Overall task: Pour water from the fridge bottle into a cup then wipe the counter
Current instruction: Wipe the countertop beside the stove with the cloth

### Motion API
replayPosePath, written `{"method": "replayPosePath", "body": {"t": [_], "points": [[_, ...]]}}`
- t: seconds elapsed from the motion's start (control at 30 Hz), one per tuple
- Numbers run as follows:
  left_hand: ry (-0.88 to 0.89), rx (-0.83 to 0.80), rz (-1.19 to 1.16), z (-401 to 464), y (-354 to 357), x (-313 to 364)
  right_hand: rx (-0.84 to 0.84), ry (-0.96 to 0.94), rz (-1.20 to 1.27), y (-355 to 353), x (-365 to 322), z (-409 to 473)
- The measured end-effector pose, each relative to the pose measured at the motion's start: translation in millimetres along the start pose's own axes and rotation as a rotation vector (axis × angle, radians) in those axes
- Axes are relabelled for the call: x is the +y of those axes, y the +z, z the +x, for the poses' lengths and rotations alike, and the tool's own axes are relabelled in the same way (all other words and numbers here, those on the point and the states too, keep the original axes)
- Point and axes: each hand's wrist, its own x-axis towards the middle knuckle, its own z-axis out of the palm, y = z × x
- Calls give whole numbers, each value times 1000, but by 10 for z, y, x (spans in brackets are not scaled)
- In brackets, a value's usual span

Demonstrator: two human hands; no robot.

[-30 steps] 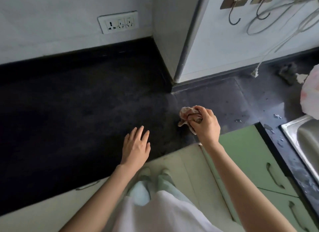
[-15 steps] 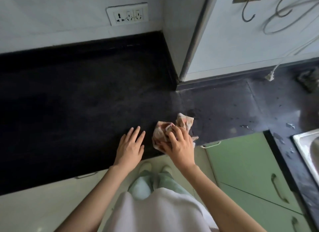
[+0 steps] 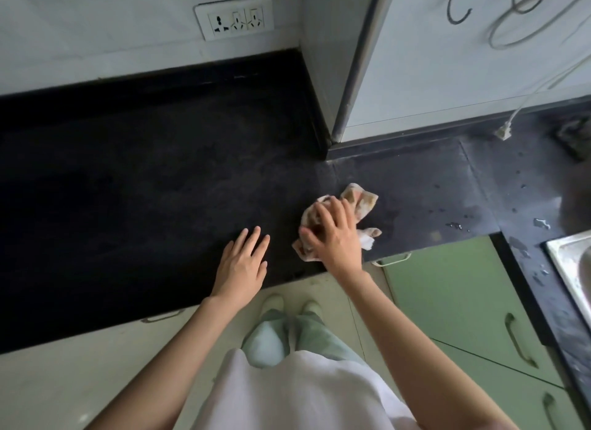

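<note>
1. The table (image 3: 134, 186) is a dark stone top, running along the wall and turning at its right end.
2. A crumpled cloth (image 3: 358, 205) lies near the front edge, a right hand (image 3: 335, 237) pressing it.
3. A left hand (image 3: 243, 263) rests flat just beside it.
4. Water drops (image 3: 540, 223) sit near the right end.

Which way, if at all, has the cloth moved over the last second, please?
Yes. Judged against the wall corner, the cloth has shifted left, toward the left hand, and the right hand now presses it onto the counter.
</note>
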Motion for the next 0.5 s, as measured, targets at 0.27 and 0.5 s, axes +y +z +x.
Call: {"method": "replayPosePath", "body": {"t": [0.27,0.5], "points": [[1,17,9,-6,26,-8,78,-96,-125,-100,347,-612],[-17,-34,-3,4,-24,-7,84,131,-27,-207,469,278]]}}
